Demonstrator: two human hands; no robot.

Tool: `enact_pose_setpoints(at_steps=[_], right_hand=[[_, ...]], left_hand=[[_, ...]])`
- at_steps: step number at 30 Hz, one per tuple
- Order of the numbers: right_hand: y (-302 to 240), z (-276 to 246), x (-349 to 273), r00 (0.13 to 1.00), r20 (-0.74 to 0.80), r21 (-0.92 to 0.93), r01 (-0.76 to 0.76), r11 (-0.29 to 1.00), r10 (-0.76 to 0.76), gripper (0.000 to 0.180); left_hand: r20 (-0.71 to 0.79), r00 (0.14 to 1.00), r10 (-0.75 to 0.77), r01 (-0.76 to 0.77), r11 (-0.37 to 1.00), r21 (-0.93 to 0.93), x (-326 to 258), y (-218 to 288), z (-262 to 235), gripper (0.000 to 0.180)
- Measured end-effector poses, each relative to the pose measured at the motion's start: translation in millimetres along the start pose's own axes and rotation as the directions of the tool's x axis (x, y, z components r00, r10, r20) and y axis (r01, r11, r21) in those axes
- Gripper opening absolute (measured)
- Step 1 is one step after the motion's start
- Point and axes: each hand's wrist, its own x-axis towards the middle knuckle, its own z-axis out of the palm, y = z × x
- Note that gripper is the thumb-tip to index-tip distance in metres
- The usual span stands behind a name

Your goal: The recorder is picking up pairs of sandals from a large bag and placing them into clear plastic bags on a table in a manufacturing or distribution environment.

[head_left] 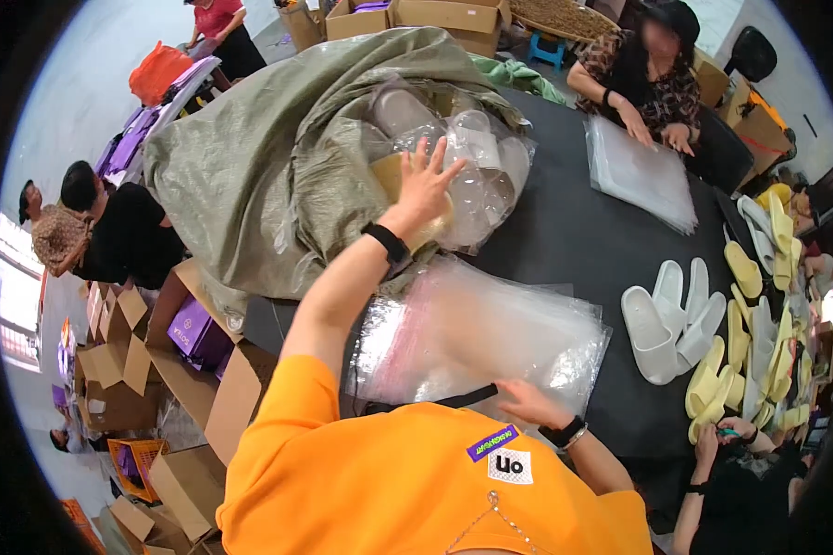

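My left hand reaches forward with fingers spread, over slippers in clear plastic bags at the mouth of a large olive woven sack. A pale yellow slipper shows partly beneath that hand; whether the palm touches it I cannot tell. Close to my body, my right hand has its fingers stretched out at the near edge of a stack of clear plastic bags. It seems to hold nothing. The stack lies flat on the dark table, with pinkish edges on its left.
White slippers and many yellow ones lie at the right. Across the table, a person handles another stack of clear bags. Another person's hands are at the lower right. Open cardboard boxes stand at the left, one holding purple boxes.
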Motion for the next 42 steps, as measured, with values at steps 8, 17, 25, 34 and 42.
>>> enact_pose_setpoints(at_steps=[8,17,25,34,42], right_hand=[[-28.3,-39.8,13.1,0.976,-0.174,0.347,-0.064,0.936,0.131,0.051],[-35.8,-48.5,53.8,0.984,-0.171,0.493,0.035,0.869,0.058,0.052],[-76.2,-67.9,76.5,0.89,-0.421,0.765,0.246,0.595,0.174,0.062],[0.6,-54.0,48.4,0.755,-0.527,0.819,0.573,-0.001,0.39,0.052],[33.6,-29.5,-11.0,0.799,-0.271,0.961,0.257,0.103,0.537,0.042]], left_hand=[[0.481,0.854,0.201,-0.387,0.862,0.327,4.6,-22.5,-45.8,0.038],[-0.324,0.942,0.087,-0.032,0.985,0.172,23.5,-42.7,-139.0,0.01],[-0.631,0.773,0.068,-0.096,0.995,-0.01,26.2,32.4,-220.8,0.019],[0.357,0.928,-0.104,0.372,0.263,-0.89,-39.1,88.8,-143.1,0.019],[0.834,0.547,-0.07,0.836,0.092,-0.541,-137.7,68.1,-70.5,0.028]])
